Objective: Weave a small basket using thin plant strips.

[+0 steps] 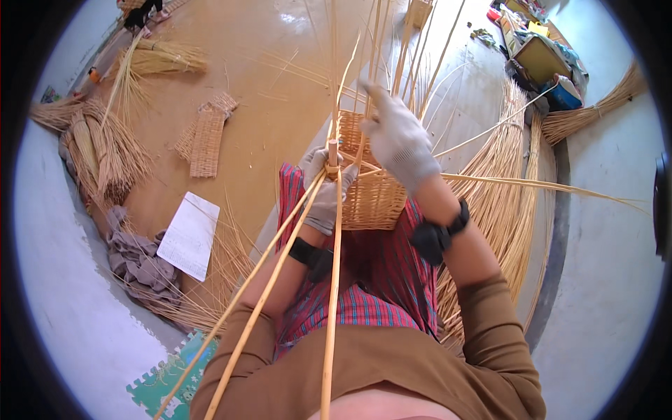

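Observation:
A partly woven wicker basket (374, 203) rests on my lap over a red striped cloth. Long willow rods stick up from its far side and several more come back toward my body. My left hand (323, 192), in a pale work glove, is closed around the basket's left corner by a short, thick upright stake (333, 154). Above the basket's right part is my right hand (402, 140), also gloved and slightly blurred. Its fingers are curled by a bent willow rod (360, 152) that runs down to the rim; they seem to grip it.
Bundles of willow rods (490, 189) lie along the right, with more bundles (105, 150) at the left. Woven panels (208, 140), a white board (189, 236) and a grey cloth (140, 259) are on the floor. Another person's legs (145, 15) show far left.

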A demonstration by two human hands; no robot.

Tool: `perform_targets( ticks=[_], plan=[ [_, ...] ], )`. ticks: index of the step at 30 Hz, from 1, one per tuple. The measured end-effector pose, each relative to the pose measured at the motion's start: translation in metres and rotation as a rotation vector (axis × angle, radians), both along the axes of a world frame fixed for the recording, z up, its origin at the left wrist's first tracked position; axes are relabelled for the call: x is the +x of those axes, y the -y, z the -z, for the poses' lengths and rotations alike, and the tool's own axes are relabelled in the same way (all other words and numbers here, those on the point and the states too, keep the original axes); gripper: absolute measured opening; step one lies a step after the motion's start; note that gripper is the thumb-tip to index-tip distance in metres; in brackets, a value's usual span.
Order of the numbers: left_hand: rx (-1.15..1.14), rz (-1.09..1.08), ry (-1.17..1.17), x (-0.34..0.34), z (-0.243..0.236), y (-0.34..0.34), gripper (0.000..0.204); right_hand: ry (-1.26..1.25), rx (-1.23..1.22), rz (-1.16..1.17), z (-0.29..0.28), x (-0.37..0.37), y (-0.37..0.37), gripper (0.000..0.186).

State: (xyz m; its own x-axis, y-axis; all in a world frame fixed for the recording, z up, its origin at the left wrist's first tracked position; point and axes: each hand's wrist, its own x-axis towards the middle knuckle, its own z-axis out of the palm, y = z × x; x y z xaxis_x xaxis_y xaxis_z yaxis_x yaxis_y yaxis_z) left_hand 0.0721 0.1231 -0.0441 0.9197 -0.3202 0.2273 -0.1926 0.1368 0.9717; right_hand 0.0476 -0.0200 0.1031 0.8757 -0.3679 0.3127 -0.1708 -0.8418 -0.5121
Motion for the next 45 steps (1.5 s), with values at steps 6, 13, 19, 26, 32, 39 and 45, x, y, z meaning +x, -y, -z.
perform_targets(
  ticks=[6,13,19,26,32,39,45],
  plan=[
    [-0.060,0.109,-0.095,0.006,0.014,-0.008,0.054,0.239,0.254,-0.206,0.009,0.053,-0.002,0.097],
    [-0.067,0.084,0.063,0.014,0.021,-0.006,0.067,0.292,0.440,-0.031,0.006,-0.001,-0.012,0.014],
    [-0.045,0.008,-0.046,0.006,0.014,0.002,0.053,0.558,0.406,0.018,0.059,-0.070,0.000,0.010],
    [-0.103,-0.039,-0.008,-0.010,0.003,0.003,0.061,0.546,0.958,0.174,0.103,-0.112,0.015,0.015],
    [0.241,-0.161,0.514,-0.088,-0.030,-0.009,0.042,0.498,1.234,0.096,0.092,-0.122,0.030,0.011],
    [0.427,0.373,-0.100,-0.029,-0.033,0.041,0.030,0.565,1.088,0.299,0.068,-0.148,0.054,0.019],
    [0.285,0.151,-0.073,-0.042,-0.027,0.055,0.034,0.341,0.264,-0.080,0.007,-0.043,0.058,0.016]
  ],
)
